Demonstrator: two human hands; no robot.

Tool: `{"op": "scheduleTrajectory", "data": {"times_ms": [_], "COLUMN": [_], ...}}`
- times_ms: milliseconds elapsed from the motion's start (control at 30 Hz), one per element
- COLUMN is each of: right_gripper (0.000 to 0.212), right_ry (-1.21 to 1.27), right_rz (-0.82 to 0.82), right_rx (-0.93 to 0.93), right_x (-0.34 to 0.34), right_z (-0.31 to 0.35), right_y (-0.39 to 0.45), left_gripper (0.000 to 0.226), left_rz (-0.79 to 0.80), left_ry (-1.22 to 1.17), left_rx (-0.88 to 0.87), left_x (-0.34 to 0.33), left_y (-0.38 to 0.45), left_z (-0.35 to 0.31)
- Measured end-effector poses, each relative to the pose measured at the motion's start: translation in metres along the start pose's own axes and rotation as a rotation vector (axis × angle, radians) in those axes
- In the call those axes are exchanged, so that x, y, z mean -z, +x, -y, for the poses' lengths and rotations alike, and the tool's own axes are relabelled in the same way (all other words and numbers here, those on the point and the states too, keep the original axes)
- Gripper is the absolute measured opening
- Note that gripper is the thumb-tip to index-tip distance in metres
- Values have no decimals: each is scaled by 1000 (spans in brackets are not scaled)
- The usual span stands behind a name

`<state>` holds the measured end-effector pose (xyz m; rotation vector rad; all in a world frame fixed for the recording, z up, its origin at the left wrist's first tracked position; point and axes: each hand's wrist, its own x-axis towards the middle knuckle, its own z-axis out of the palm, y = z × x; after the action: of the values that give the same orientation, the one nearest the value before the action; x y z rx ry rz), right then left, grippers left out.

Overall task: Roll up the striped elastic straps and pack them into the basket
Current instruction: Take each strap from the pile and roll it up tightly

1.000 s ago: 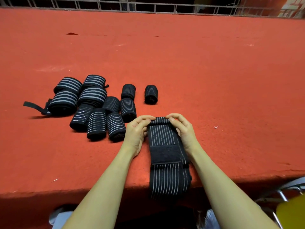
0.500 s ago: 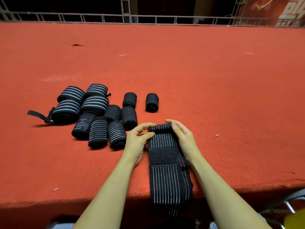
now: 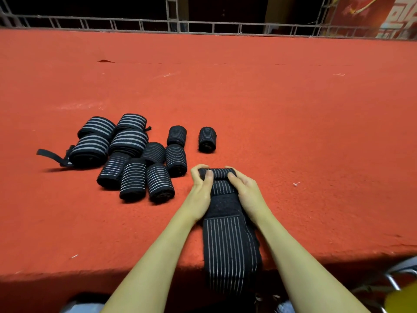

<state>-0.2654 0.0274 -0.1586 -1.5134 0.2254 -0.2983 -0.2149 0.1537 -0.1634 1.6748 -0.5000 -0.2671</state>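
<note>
A black strap with thin white stripes (image 3: pixel 228 240) lies lengthwise on the red surface (image 3: pixel 293 132), its near end hanging over the front edge. Its far end is wound into a small roll (image 3: pixel 220 173). My left hand (image 3: pixel 200 188) grips the roll's left end, fingers curled over the top. My right hand (image 3: pixel 244 188) grips its right end the same way. A plain black patch (image 3: pixel 223 206) crosses the strap just behind the roll. No basket is in view.
Several finished striped rolls (image 3: pixel 133 159) lie clustered left of my hands, one (image 3: pixel 86 150) with a loose black tail. A single roll (image 3: pixel 207 139) sits apart beyond my hands. A metal rail (image 3: pixel 203 26) runs along the far edge. A chair frame (image 3: pixel 392 281) shows at lower right.
The roll at the strap's far end has grown thicker and moved nearer the black patch as both hands turned it toward me.
</note>
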Motion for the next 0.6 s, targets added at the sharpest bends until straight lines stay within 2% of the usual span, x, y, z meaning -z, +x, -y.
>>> {"op": "scheduleTrajectory", "data": {"times_ms": [100, 200, 300, 400, 500, 600], "right_gripper": [28, 24, 30, 36, 37, 39], "right_ry": [10, 34, 98, 153, 184, 184], "right_rz": [-12, -2, 7, 10, -9, -10], "right_rx": [59, 81, 75, 72, 76, 59], "right_x": [0, 1, 1, 1, 3, 2], "right_z": [2, 3, 2, 1, -1, -1], "right_y": [-2, -4, -3, -3, -2, -2], "left_gripper": [5, 18, 28, 34, 28, 18], "left_rz": [-31, -59, -76, -103, -86, -86], "left_ry": [-34, -254, -386, -397, -393, -280], "left_rx": [-44, -25, 1, -2, 6, -29], "left_x": [0, 9, 14, 14, 13, 10], "left_y": [0, -1, -4, -4, -3, -3], "left_z": [0, -1, -4, -5, -3, -2]}}
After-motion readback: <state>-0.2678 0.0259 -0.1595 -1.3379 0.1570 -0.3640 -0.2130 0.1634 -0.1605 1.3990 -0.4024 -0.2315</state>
